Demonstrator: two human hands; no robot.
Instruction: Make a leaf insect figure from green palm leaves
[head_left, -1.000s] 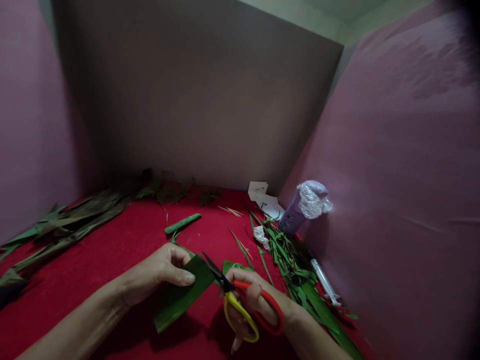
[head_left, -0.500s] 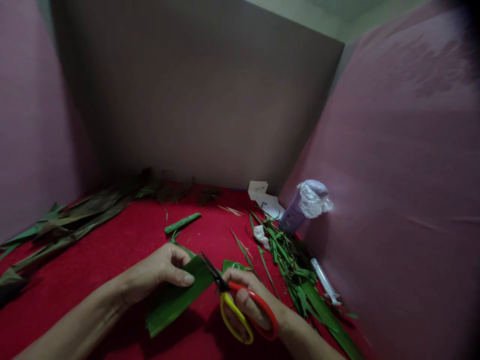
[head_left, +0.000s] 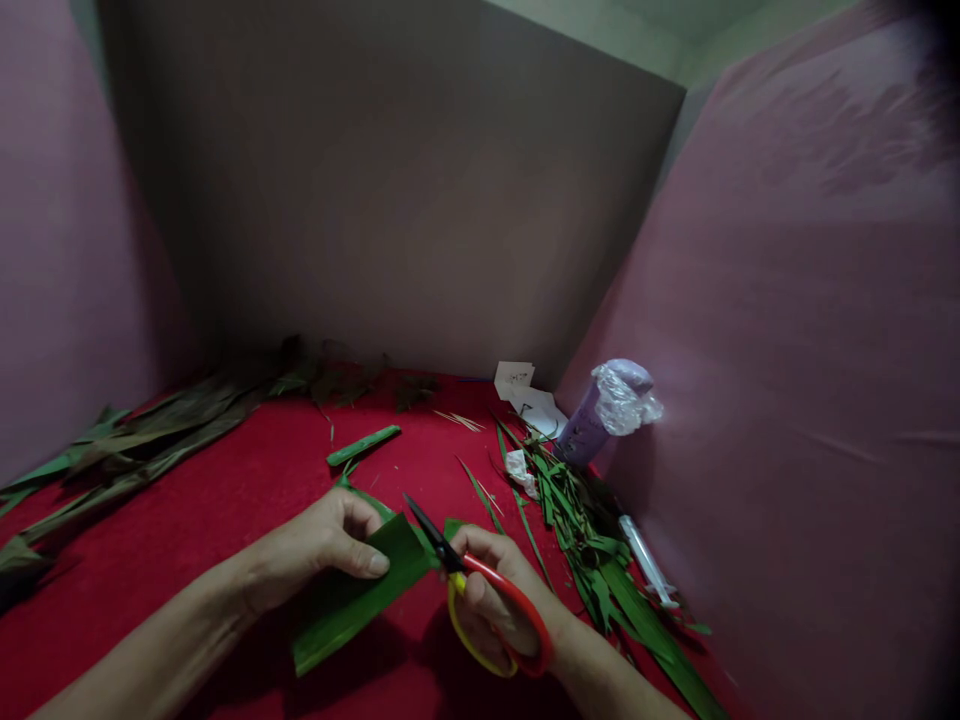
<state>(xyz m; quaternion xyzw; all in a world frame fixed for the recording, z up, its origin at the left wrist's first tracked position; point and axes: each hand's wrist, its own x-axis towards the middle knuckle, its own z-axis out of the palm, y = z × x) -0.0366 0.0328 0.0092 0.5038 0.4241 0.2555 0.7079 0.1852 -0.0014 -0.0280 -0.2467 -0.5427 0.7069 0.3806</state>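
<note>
My left hand (head_left: 319, 548) pinches a broad green leaf strip (head_left: 352, 598) between thumb and fingers, holding it over the red cloth (head_left: 225, 500). My right hand (head_left: 495, 590) is closed through the handles of a pair of scissors (head_left: 480, 600) with one red and one yellow loop. The dark blades (head_left: 427, 530) point up and left and meet the leaf strip's right edge. Part of another green leaf piece (head_left: 454, 527) shows just behind the blades.
A heap of narrow green leaf cuttings (head_left: 577, 510) lies at the right. A purple tube with crumpled plastic (head_left: 604, 410), white paper scraps (head_left: 529, 395) and a clear pen-like item (head_left: 645, 560) sit near the right wall. Long dark leaves (head_left: 127, 450) line the left. A short green strip (head_left: 364, 446) lies mid-cloth.
The scissor handles have drawn closer together and the blades have narrowed on the leaf edge. The leaf strip shifted slightly left and down. My left hand barely moved.
</note>
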